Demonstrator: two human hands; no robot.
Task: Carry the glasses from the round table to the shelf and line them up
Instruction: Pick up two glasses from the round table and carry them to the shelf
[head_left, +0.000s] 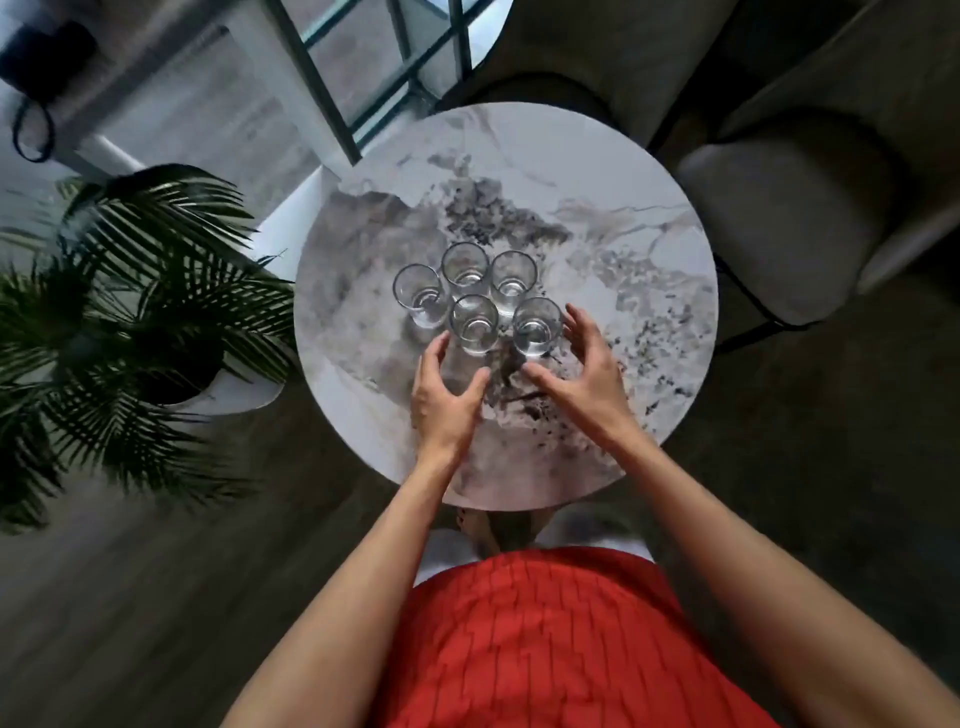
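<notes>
In the middle of the round bench (597, 182) the five glasses (474, 325) stand packed close, and the left grip (444, 395) and right grip (582, 374), both released and holding nothing just beside the two nearest, could knock the neighbours over when closing.

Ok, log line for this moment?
stage: pre-grasp | five glasses upright on round marble table, none lifted | left-hand grip open by near-middle glass | right-hand grip open, flanking near-right glass
</notes>
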